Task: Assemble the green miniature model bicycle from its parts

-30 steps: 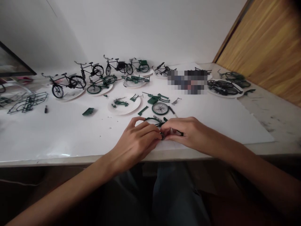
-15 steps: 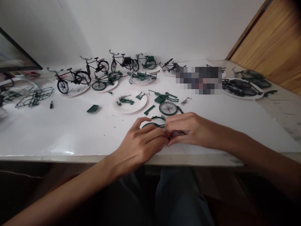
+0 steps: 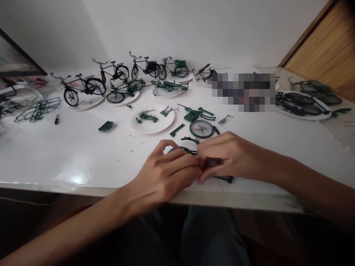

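Note:
Near the table's front edge, my left hand [image 3: 172, 171] curls over a dark green model bicycle [image 3: 181, 149], mostly hidden by the fingers. Part of a wheel rim and thin bars show above the knuckles. My right hand [image 3: 222, 155] pinches at the same model, its fingertips touching those of the left; any small part between them is hidden. A dark end [image 3: 229, 179] sticks out below the right wrist. Just beyond the hands lie a curved green mudguard-like piece [image 3: 190, 140], a loose spoked wheel [image 3: 201, 129] and a flat green strip [image 3: 177, 130].
Behind the wheel lie a green box-shaped part [image 3: 191, 117] and a grey handlebar-like piece [image 3: 225, 119]. A paper plate [image 3: 163, 127] carries small parts. Black model bicycles [image 3: 83, 88] stand at the back; wire frames [image 3: 39, 109] and a green tray-like piece [image 3: 106, 126] lie left.
The view has shifted slightly. The dark end below my right hand now shows, and the curved green piece appears more separate from the model. Both hands keep their grip.

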Demonstrator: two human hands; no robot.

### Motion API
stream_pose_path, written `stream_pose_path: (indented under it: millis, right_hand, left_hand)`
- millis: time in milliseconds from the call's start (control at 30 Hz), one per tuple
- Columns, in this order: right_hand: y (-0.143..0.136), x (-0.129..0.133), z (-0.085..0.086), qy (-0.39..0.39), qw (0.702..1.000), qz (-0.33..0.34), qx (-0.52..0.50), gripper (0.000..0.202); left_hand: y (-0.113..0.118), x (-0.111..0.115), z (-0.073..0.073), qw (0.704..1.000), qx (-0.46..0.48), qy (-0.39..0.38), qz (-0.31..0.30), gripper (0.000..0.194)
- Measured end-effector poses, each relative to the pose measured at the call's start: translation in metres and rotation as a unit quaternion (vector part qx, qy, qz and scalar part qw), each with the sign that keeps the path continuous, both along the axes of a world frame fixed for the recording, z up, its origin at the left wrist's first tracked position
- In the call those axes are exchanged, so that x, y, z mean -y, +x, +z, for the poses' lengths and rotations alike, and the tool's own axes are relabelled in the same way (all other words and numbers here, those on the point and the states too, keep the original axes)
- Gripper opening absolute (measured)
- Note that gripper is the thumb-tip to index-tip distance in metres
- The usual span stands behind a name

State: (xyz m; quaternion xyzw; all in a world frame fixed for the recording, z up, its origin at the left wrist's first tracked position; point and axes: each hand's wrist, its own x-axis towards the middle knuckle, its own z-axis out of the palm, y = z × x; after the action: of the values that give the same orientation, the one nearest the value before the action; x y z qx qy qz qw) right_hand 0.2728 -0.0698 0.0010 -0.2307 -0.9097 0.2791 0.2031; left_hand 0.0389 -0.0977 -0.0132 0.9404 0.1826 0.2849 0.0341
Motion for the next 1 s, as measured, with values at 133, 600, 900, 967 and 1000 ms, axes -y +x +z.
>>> stream_pose_path:
  millis: [133, 600, 900, 967, 1000]
  right_hand:
    - [-0.002, 0.001, -0.001, 0.056, 0.998, 0.026, -0.006, 0.027]
    - [0.003, 0.036, -0.010, 0.227, 0.972, -0.054, 0.021, 0.022]
    - [0.004, 0.042, -0.006, 0.235, 0.970, -0.057, 0.029, 0.027]
    - [0.004, 0.042, -0.006, 0.241, 0.968, -0.060, 0.025, 0.026]
    - [0.003, 0.042, -0.005, 0.242, 0.968, -0.061, 0.024, 0.025]
  left_hand:
    - [0.000, 0.000, 0.000, 1.000, 0.004, -0.011, 0.001, 0.009]
    - [-0.003, 0.000, 0.011, 0.995, -0.055, 0.083, -0.026, 0.023]
    - [-0.002, 0.010, 0.016, 0.989, -0.058, 0.135, -0.025, 0.025]
    - [-0.002, 0.011, 0.016, 0.987, -0.059, 0.145, -0.029, 0.023]
    - [-0.002, 0.011, 0.016, 0.987, -0.063, 0.146, -0.030, 0.022]
